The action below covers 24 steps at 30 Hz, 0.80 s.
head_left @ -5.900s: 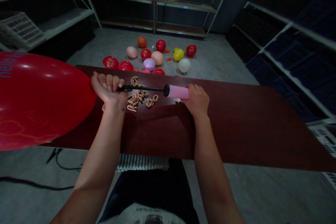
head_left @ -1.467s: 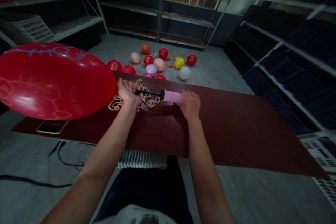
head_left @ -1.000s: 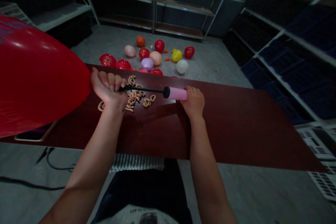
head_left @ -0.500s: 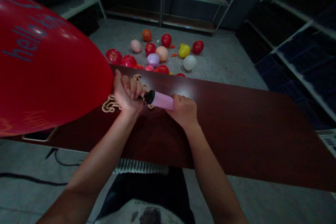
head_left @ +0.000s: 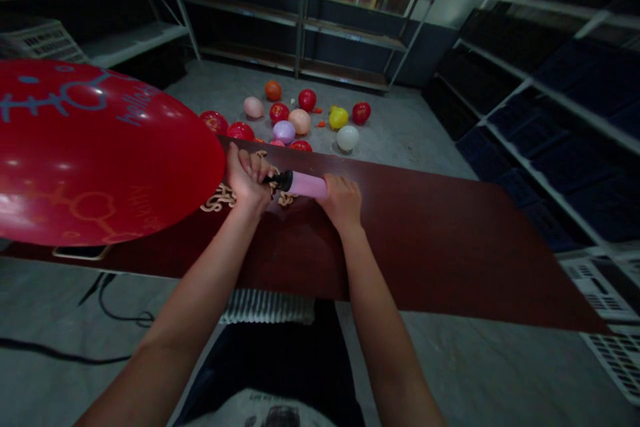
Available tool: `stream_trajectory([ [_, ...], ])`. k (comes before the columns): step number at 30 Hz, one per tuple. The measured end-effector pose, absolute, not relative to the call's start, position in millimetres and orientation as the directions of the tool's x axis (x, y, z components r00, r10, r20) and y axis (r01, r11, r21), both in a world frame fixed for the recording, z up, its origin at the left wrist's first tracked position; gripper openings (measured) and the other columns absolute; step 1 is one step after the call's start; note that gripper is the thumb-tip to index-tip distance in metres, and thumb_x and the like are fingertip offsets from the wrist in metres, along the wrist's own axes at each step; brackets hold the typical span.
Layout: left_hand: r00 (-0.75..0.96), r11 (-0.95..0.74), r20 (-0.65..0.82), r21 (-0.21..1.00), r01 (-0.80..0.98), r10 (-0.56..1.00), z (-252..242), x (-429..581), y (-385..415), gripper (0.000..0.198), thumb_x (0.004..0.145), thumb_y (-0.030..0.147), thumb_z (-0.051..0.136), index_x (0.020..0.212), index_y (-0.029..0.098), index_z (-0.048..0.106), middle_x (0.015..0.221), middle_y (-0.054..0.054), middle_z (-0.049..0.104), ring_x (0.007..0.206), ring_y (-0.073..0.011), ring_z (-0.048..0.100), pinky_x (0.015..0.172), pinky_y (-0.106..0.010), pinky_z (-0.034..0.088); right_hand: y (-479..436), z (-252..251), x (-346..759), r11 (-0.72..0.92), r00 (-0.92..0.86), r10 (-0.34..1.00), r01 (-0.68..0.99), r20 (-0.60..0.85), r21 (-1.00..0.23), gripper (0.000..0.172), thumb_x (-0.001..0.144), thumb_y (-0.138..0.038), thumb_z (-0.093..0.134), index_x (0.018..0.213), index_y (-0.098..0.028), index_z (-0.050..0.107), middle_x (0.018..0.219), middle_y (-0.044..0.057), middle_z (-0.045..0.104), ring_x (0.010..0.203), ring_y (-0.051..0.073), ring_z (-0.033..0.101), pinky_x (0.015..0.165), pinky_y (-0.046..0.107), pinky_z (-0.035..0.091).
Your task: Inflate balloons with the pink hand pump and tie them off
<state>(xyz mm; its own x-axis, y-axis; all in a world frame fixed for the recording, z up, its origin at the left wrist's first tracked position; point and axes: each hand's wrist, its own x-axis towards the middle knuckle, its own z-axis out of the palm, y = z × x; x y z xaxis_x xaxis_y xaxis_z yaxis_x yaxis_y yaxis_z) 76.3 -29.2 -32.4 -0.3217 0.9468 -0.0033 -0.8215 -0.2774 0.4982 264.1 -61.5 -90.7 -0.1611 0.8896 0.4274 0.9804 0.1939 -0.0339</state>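
Observation:
A large red balloon (head_left: pixel 115 153) with blue and orange "hello kitty" printing swells out to the left of my left hand (head_left: pixel 249 177). My left hand is closed around the balloon's neck, where it meets the black nozzle end of a pink balloon pump (head_left: pixel 309 185); the join itself is hidden by my fingers. My right hand (head_left: pixel 343 200) wraps round the other end of the pink barrel. Beige uninflated balloons, long and curly (head_left: pixel 219 199), lie on the brown table (head_left: pixel 425 240) beneath and beside my left hand.
Several inflated balloons, among them a white balloon (head_left: pixel 347 138) and a yellow balloon (head_left: pixel 339 117), lie on the floor beyond the table. Metal shelving (head_left: pixel 345 30) stands behind them. A phone-like object (head_left: pixel 83 252) rests under the red balloon. White crates (head_left: pixel 600 287) stand at the right.
My view has tilted up, showing more of the shelves and the whole scene shifted. The red balloon sits lower in view. Both hands keep their holds on the balloon neck and pump.

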Motion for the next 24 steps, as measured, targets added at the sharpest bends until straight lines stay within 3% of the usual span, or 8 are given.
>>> stream_trajectory([
  [6, -0.331, -0.299, 0.015, 0.467, -0.832, 0.943, -35.2, 68.9, -27.4, 0.059, 0.108, 0.031, 0.033, 0.053, 0.021, 0.015, 0.04, 0.006, 0.015, 0.033, -0.0091, 0.014, 0.039, -0.024, 0.025, -60.0, -92.5, 284.4, 0.12, -0.101, 0.903, 0.993, 0.418, -0.02, 0.029, 0.088, -0.025, 0.064, 0.116, -0.019, 0.063, 0.11, 0.012, 0.072, 0.1, 0.027, 0.059, 0.083, 0.038, 0.035],
  [18, -0.378, -0.356, 0.061, 0.496, -0.792, 0.924, -15.0, 42.1, -35.4, 0.057, 0.109, 0.031, 0.027, 0.055, 0.019, 0.014, 0.041, 0.005, 0.012, 0.033, -0.0086, 0.014, 0.038, -0.023, 0.025, -65.1, -84.7, 322.2, 0.023, 0.036, 0.881, 0.992, 0.472, -0.12, 0.029, 0.088, -0.022, 0.063, 0.116, -0.016, 0.064, 0.11, 0.011, 0.07, 0.101, 0.027, 0.057, 0.087, 0.037, 0.039],
  [24, -0.359, -0.344, 0.072, 0.507, -0.791, 0.931, -7.4, 54.9, -36.3, 0.061, 0.111, 0.033, 0.025, 0.053, 0.018, 0.012, 0.039, 0.005, 0.011, 0.031, -0.0079, 0.014, 0.037, -0.023, 0.023, -67.4, -79.3, 314.2, 0.042, 0.009, 0.903, 0.993, 0.43, -0.109, 0.027, 0.085, -0.028, 0.066, 0.109, -0.017, 0.065, 0.103, 0.01, 0.071, 0.095, 0.028, 0.058, 0.081, 0.036, 0.038],
])
